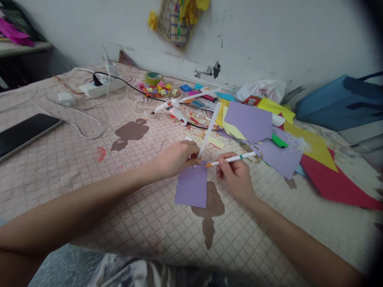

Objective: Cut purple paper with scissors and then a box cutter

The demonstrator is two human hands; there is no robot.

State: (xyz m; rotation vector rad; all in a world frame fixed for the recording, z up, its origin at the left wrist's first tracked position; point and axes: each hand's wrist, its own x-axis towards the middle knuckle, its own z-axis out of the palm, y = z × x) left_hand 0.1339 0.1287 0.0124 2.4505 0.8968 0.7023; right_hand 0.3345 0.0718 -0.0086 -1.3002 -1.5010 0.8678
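My left hand (182, 158) is closed, its fingertips pinching a long translucent white strip (210, 129) against the top edge of a purple paper piece (191, 187). The strip slants up and away from me; whether it is a ruler I cannot tell. Between the thumb and fingers of my right hand (236, 175) is a white felt-tip pen (236, 158) with an orange tip and a green band. Its tip is at the upper right corner of the purple paper. The paper lies flat on the patterned cloth (143, 223).
Beyond my hands lies a white glue gun (176, 111) amid paper scraps. Scissors (253, 153), purple sheets (248, 121) and a red sheet (338, 181) are on the right. A power strip (101, 87), cables and a phone-like black device (26, 131) occupy the left.
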